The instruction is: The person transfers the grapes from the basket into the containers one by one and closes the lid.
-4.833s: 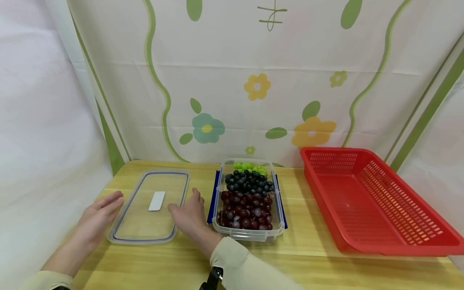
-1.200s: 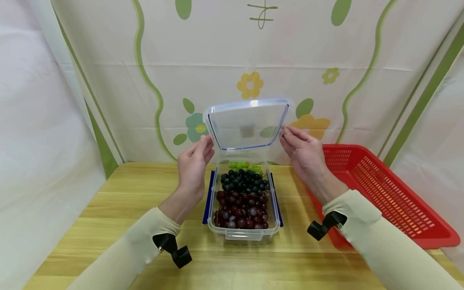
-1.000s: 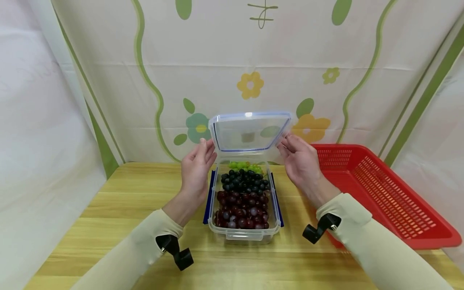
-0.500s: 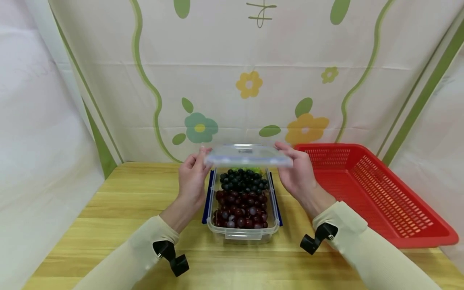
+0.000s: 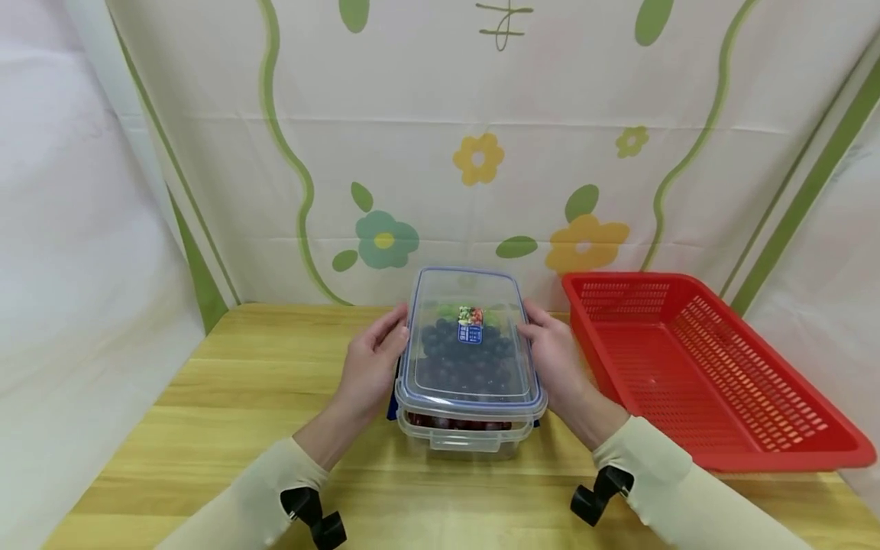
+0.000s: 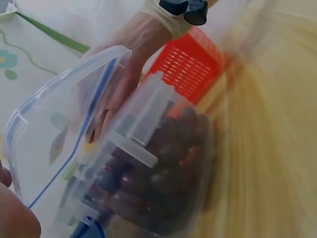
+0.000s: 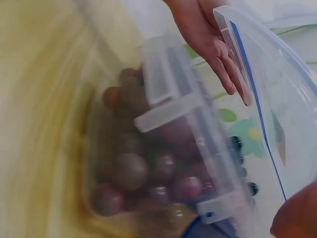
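A clear lid [image 5: 447, 374] with a blue seal lies over the food container [image 5: 474, 443], its front edge raised above the front rim. Both wrist views show a gap between the tilted lid [image 6: 49, 134] and the container [image 7: 163, 163]. My left hand [image 5: 371, 355] holds the lid's left edge, and my right hand [image 5: 553, 355] grips the right edge, thumbs uppermost. Dark grapes [image 5: 467, 355] and green ones [image 5: 447, 312] show through the lid, with red grapes [image 5: 457, 422] at the front. The blue side flap [image 5: 393, 405] hangs unfastened on the left.
A red perforated basket [image 5: 687, 382] stands on the wooden table [image 5: 227, 397] to the right, close to my right hand. Behind the table hangs a white curtain [image 5: 412, 168] with printed flowers. The container's front clip [image 5: 465, 441] sticks out unfastened.
My hands took the lid from the table's left side, brought it upright above the container, then tilted it down flat over the grapes. The container and basket have stayed in place.
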Motion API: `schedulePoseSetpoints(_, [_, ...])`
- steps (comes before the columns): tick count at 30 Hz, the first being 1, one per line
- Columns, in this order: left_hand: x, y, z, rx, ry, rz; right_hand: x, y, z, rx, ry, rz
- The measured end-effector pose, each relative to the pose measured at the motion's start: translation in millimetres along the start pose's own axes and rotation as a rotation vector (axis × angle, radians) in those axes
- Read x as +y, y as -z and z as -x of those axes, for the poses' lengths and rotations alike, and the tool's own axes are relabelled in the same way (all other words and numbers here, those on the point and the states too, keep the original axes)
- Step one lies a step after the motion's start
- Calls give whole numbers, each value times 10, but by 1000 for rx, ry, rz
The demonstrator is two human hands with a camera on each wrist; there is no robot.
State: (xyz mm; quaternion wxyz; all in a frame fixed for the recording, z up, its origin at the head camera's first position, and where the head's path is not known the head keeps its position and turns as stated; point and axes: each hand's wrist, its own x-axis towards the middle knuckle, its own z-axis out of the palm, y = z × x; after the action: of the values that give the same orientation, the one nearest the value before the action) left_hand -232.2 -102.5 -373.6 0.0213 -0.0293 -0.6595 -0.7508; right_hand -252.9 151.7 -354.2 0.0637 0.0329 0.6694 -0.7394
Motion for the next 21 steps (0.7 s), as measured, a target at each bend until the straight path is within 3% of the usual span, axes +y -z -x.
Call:
schedulePoseSetpoints(7, [-182, 69, 67, 24, 60, -93, 194, -125, 21, 55, -22, 64])
schedulePoseSetpoints(11, [-266, 55, 95, 34, 47, -99, 241, -136, 21, 80, -26, 92])
schedulePoseSetpoints(17, [-388, 51, 88, 23, 17, -93, 276, -80, -2, 47, -11, 110])
schedulePoseSetpoints(21, [-438, 68, 66, 20, 22, -158, 331, -8, -29, 19, -13, 153])
